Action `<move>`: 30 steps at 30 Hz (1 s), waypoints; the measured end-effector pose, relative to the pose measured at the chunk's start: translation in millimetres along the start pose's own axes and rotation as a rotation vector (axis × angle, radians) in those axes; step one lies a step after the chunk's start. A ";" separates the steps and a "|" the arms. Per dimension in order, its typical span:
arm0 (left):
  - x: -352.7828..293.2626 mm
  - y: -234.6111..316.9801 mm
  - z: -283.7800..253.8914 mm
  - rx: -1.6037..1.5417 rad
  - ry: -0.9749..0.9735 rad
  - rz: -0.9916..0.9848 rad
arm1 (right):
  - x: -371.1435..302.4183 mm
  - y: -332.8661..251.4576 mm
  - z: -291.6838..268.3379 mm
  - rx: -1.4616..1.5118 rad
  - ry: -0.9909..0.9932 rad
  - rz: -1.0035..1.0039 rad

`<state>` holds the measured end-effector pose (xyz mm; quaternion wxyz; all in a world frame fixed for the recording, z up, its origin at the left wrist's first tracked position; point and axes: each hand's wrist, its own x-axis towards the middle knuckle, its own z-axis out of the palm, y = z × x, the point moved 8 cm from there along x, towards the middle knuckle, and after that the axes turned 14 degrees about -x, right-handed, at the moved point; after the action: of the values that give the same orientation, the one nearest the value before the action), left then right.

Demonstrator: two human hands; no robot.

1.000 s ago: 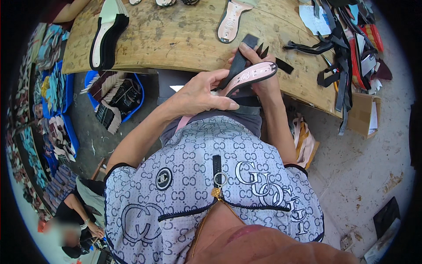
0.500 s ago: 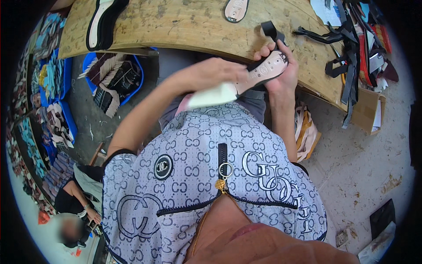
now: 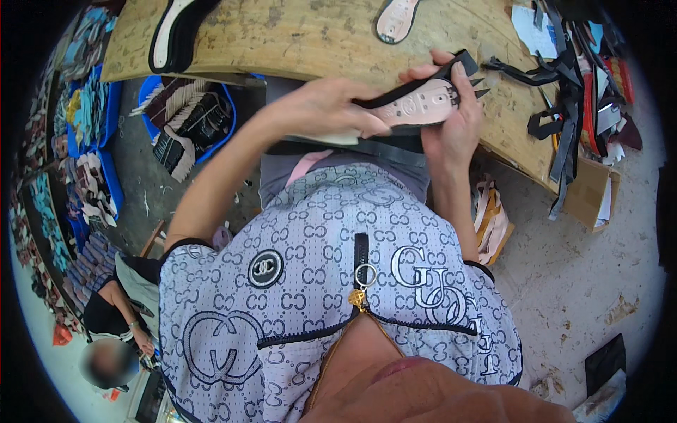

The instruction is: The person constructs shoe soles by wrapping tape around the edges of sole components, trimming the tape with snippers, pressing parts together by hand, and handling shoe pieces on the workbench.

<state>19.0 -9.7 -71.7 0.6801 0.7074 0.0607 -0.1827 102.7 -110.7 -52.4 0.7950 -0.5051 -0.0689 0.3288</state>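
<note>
A pale pink shoe insole (image 3: 416, 107) with small holes and a dark edge lies slanted between my hands, above my lap. My right hand (image 3: 455, 116) is closed round its wide end. A black strip (image 3: 416, 83) runs along the insole's far side, up to my right fingers. Two dark pointed tips (image 3: 481, 87) stick out beyond that hand; what they belong to is hidden. My left hand (image 3: 328, 109) closes on the insole's narrower end, fingertips bent over it. Under the left hand a pale whitish piece (image 3: 335, 137) shows in part.
On the wooden table (image 3: 296, 42) are a stack of insoles (image 3: 169, 42), another insole (image 3: 396, 20) and black straps (image 3: 557, 106). Blue baskets (image 3: 229, 127) of parts stand at left. A cardboard box (image 3: 589, 194) sits at right. Another person (image 3: 127, 310) works at lower left.
My left hand has moved onto the insole's narrow end, and the pale piece has shifted away from my body. The black strip, looped up before, now lies along the insole's far side.
</note>
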 end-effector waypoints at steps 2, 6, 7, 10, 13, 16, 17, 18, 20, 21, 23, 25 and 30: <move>4.2 32.4 0.8 0.185 0.232 0.172 | 7.8 -8.8 11.4 -0.143 0.050 -0.080; -1.0 69.2 -4.1 -0.094 0.356 0.415 | 25.0 -32.3 22.1 -0.025 -0.117 -0.103; -0.6 67.7 -4.1 -0.246 0.270 0.400 | 30.0 -40.9 13.5 -0.248 -0.090 -0.105; -10.2 40.8 5.3 -0.532 0.150 0.168 | 32.4 -45.5 -1.9 -0.396 -0.054 -0.127; -19.0 29.2 11.5 -0.621 0.079 0.161 | 22.2 -45.5 -9.8 -0.292 -0.113 -0.107; -33.8 43.7 -20.3 -0.074 0.437 0.401 | -6.6 -55.9 -24.9 -0.204 0.017 -0.160; -38.1 51.6 -27.4 0.081 0.543 0.475 | -15.0 -50.8 -19.4 -0.134 -0.022 -0.127; -38.7 58.6 -31.1 0.147 0.596 0.549 | -22.9 -43.5 -14.9 -0.087 -0.011 -0.096; -34.5 64.7 -41.5 0.153 0.725 0.614 | -36.0 -32.9 -5.3 -0.088 0.035 -0.115; -29.2 63.9 -47.5 0.115 0.785 0.599 | -39.7 -29.3 -1.7 -0.133 0.067 -0.140; -11.2 63.4 -46.8 0.063 0.806 0.591 | -38.1 -22.3 12.6 -0.215 0.022 -0.188; -4.1 69.4 -42.3 0.093 0.941 0.700 | -20.9 -28.2 8.1 -0.255 0.080 -0.282; 38.0 40.3 -16.5 -0.526 0.537 0.471 | 28.0 -24.7 -11.8 -0.192 0.083 -0.237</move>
<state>70.6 -2.4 -46.7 0.8201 0.5274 0.1167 0.1889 140.8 -109.9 -43.4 0.7786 -0.5800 -0.1264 0.2033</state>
